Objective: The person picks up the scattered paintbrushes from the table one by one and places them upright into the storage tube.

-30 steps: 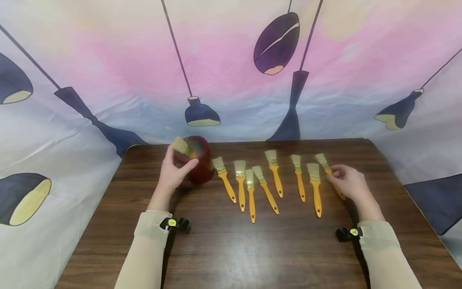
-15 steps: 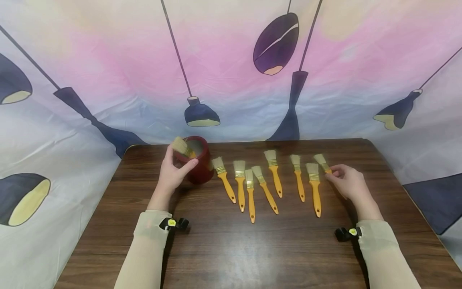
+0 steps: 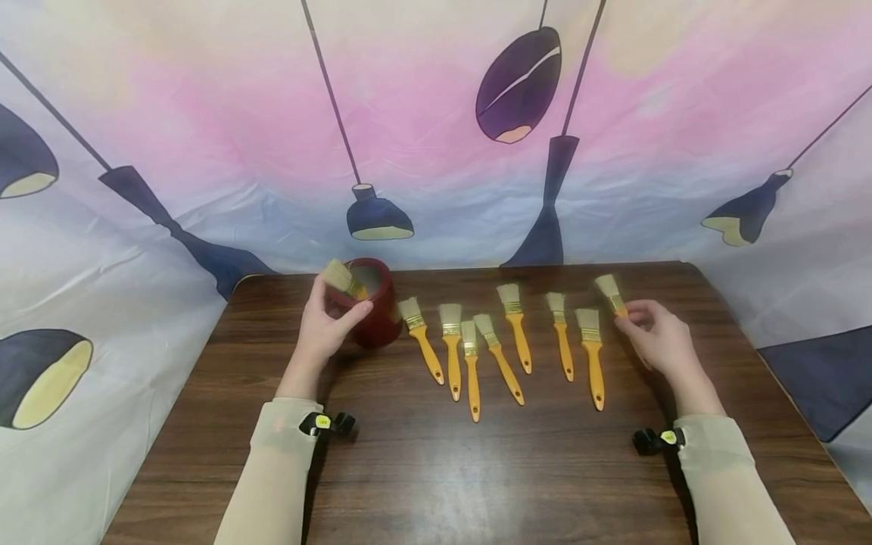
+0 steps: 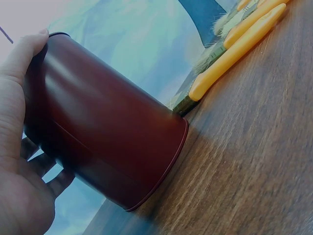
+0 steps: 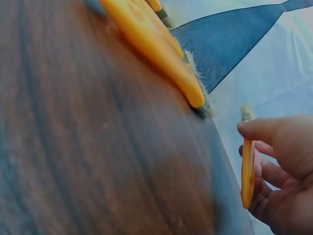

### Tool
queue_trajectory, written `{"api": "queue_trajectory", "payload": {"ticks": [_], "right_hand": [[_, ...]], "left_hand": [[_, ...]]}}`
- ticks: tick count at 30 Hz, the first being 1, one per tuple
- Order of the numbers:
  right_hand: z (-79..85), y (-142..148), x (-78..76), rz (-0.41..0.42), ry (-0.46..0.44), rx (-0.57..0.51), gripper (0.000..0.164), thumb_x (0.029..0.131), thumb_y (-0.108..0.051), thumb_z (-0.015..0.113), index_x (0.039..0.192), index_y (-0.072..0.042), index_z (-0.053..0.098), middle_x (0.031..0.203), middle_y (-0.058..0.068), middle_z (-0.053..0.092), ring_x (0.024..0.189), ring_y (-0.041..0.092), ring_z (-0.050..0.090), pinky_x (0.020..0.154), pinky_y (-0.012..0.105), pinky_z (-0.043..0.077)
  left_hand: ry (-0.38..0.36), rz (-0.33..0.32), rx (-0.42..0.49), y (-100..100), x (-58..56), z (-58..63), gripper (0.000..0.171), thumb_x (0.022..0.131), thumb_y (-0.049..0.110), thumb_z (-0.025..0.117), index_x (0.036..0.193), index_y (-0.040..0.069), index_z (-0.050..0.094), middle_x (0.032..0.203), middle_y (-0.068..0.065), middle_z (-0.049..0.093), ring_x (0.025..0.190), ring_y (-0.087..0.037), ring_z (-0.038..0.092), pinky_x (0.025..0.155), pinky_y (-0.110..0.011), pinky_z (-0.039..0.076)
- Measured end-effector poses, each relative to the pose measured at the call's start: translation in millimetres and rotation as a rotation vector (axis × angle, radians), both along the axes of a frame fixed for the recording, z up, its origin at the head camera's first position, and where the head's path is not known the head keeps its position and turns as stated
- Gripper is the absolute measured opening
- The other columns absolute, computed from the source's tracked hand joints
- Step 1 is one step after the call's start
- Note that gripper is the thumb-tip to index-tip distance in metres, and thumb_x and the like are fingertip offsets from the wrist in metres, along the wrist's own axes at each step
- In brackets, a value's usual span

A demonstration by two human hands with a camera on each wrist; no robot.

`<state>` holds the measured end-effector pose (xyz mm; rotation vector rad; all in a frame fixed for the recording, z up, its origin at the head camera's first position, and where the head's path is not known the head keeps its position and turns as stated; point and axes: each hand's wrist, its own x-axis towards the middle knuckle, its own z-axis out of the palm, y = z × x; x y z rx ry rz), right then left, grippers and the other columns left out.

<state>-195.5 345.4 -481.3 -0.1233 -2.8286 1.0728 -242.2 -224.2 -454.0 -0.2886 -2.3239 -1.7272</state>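
Observation:
At the table's back left my left hand [image 3: 325,318] grips a dark red cylindrical cup [image 4: 107,122], thumb over the near rim and fingers round the far side. A paintbrush [image 3: 341,277] stands in the cup, pale bristles up, leaning against the left rim. At the right, my right hand [image 3: 659,337] pinches another paintbrush [image 5: 247,171] between thumb and fingers near the top of its yellow handle. Its bristles point up and away, and in the right wrist view it is apart from the table. Nearest to that hand lies a wide paintbrush [image 3: 593,356].
Several more yellow-handled paintbrushes lie between the hands, bristles toward the back, among them one [image 3: 422,341] close beside the cup and one [image 3: 561,337] farther right. The brown wooden table [image 3: 443,484] ends at a cloth backdrop [image 3: 436,136] printed with lamps.
The right hand has lifted its paintbrush off the table, and the bristles have tipped upward. The left hand and the cup have stayed in place.

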Motion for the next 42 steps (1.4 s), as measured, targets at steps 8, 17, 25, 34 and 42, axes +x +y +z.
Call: {"api": "queue_trajectory", "payload": {"ticks": [8, 17, 25, 34, 42], "right_hand": [[10.5, -13, 2.4, -0.012, 0.096, -0.073, 0.052, 0.11, -0.041, 0.067, 0.143, -0.001, 0.063, 0.124, 0.024, 0.071, 0.106, 0.037, 0.066, 0.07, 0.023, 0.05], [25.5, -30, 2.6, 0.019, 0.117, -0.131, 0.053, 0.11, -0.043, 0.066, 0.144, -0.002, 0.065, 0.129, 0.024, 0.073, 0.112, 0.04, 0.069, 0.072, 0.014, 0.047], [40.0, -57, 1.5, 0.115, 0.166, -0.237, 0.043, 0.108, -0.027, 0.072, 0.138, 0.003, 0.067, 0.123, 0.028, 0.074, 0.089, 0.017, 0.077, 0.07, 0.018, 0.057], [61.2, -102, -19.1, 0.166, 0.203, -0.3, 0.041, 0.106, -0.031, 0.074, 0.132, 0.001, 0.069, 0.117, 0.022, 0.076, 0.081, 0.012, 0.077, 0.07, 0.024, 0.061], [88.9, -159, -52.4, 0.252, 0.28, -0.334, 0.04, 0.105, -0.028, 0.076, 0.132, 0.0, 0.07, 0.117, 0.018, 0.076, 0.091, 0.039, 0.077, 0.071, 0.026, 0.061]], "left_hand": [[-0.007, 0.003, -0.002, 0, -0.5, -0.3, 0.092, 0.093, 0.014, 0.085, 0.17, 0.02, 0.035, 0.155, -0.01, 0.053, 0.136, -0.021, 0.052, 0.115, -0.04, 0.046], [0.013, -0.015, 0.03, -3, -1.5, -3.9, 0.09, 0.094, 0.013, 0.084, 0.17, 0.02, 0.037, 0.155, -0.01, 0.054, 0.137, -0.021, 0.052, 0.12, -0.057, 0.041], [0.012, -0.018, 0.025, -2, -1.4, -4.1, 0.088, 0.094, 0.014, 0.084, 0.169, 0.019, 0.038, 0.153, -0.011, 0.054, 0.137, -0.024, 0.053, 0.119, -0.057, 0.042], [0.022, -0.024, 0.001, -1, -0.5, -1.3, 0.091, 0.093, 0.016, 0.085, 0.17, 0.018, 0.036, 0.158, -0.013, 0.051, 0.142, -0.029, 0.049, 0.122, -0.059, 0.039], [0.005, -0.029, 0.0, -3, 0.9, -0.8, 0.092, 0.095, 0.018, 0.085, 0.171, 0.02, 0.034, 0.159, -0.012, 0.049, 0.143, -0.03, 0.048, 0.124, -0.059, 0.038]]}}
